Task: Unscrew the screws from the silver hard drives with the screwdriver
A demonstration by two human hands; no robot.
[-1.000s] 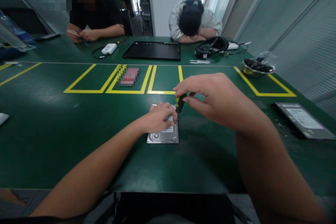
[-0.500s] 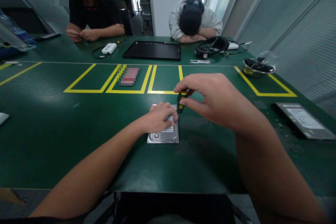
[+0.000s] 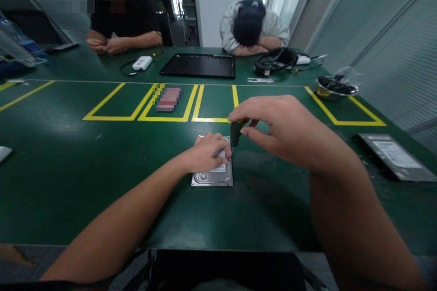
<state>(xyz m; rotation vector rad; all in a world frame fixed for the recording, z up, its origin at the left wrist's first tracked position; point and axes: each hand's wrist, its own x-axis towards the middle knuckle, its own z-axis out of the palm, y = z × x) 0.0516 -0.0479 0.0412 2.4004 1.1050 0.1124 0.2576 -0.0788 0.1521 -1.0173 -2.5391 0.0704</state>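
A silver hard disk drive (image 3: pixel 213 178) lies flat on the green table in front of me. My left hand (image 3: pixel 208 152) rests on top of it, fingers bent over and holding it, thumb and forefinger close to the drive's right edge. Above that edge my right hand (image 3: pixel 269 122) grips a dark green and yellow screwdriver (image 3: pixel 236 132) by its handle between thumb and fingers. The screwdriver stands nearly upright, and its thin shaft points down at the drive's right side beside my left fingertips. Exactly where the tip touches is too small to make out.
Another drive-like unit (image 3: pixel 398 157) lies at the right. A metal bowl (image 3: pixel 336 88) of dark items stands behind it. Farther back are a black panel (image 3: pixel 200 65), a headset-like black device (image 3: pixel 276 60) and a white box (image 3: pixel 142 62) with a cable. Two people sit across the table.
My right hand has shifted slightly right and its thumb has moved off the handle's front. The screwdriver has turned, showing less yellow. My left hand and the drive stay put.
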